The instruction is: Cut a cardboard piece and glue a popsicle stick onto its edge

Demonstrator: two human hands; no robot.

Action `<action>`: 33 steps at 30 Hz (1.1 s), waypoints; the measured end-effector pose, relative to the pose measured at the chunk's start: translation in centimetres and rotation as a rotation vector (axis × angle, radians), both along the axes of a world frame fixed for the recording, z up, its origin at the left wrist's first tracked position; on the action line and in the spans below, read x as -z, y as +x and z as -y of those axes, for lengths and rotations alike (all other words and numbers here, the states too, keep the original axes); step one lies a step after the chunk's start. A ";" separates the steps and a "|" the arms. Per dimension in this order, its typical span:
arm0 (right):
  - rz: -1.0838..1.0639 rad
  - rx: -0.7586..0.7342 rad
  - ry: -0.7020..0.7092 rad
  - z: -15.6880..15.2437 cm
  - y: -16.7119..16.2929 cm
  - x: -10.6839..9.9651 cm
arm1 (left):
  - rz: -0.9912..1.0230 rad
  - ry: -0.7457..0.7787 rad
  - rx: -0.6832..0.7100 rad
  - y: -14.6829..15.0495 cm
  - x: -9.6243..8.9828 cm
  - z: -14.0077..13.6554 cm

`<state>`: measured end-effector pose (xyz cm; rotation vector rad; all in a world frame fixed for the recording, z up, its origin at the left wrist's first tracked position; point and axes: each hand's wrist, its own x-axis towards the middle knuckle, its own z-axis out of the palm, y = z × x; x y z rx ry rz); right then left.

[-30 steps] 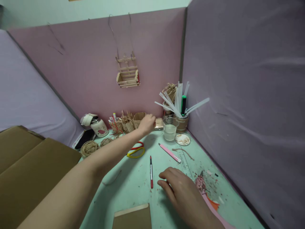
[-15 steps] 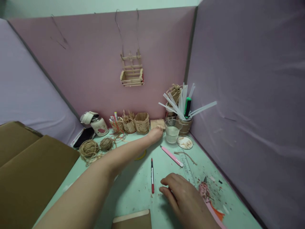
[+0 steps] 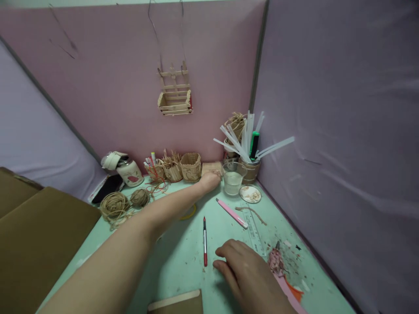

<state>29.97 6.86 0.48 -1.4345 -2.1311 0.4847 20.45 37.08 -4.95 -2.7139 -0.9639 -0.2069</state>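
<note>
My left hand (image 3: pixel 211 179) is stretched to the back of the table. Its fingers are curled in front of a flat tan piece (image 3: pixel 212 167), and whatever they grip is hidden. Just right of it stands a clear plastic cup (image 3: pixel 233 182) of cloudy liquid. My right hand (image 3: pixel 244 270) hovers over the front of the table, thumb and fingers apart and nothing between them. A red-capped pen (image 3: pixel 205 242) lies to its left. Beyond it are a pink utility knife (image 3: pixel 231 213), a clear ruler (image 3: pixel 253 231) and a thin twig (image 3: pixel 253 212).
Small woven baskets (image 3: pixel 190 167) line the back, beside a jar (image 3: pixel 131 172) and twine balls (image 3: pixel 114 206). A pot of white sticks (image 3: pixel 250 170) and a round lid (image 3: pixel 250 193) stand right. Cardboard (image 3: pixel 42 248) fills the left. A little wooden rack (image 3: pixel 175 102) hangs on the wall.
The view has shifted slightly, so the whole scene sits a little further left. My left hand stays at the back beside the cup, and my right hand keeps its open pose.
</note>
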 end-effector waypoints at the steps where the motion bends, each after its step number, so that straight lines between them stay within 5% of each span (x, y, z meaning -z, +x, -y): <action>1: 0.003 0.000 -0.003 0.0 0.0 0.0 | -0.014 0.003 -0.021 -0.4 -0.3 0.4; 10: -0.003 0.031 -0.025 -0.2 -0.1 -0.3 | 0.006 0.047 -0.039 -3.8 -3.3 5.1; 20: -0.073 0.056 -0.073 -0.7 -0.2 -0.2 | 0.243 0.145 0.057 -10.5 -3.7 10.7; 25: -0.318 0.124 -0.162 -1.1 -0.1 0.3 | 0.378 0.223 0.068 -13.1 -4.8 14.4; 33: -1.096 0.230 -0.652 -0.9 -0.9 -1.2 | 0.500 0.283 0.232 -16.2 -7.1 23.1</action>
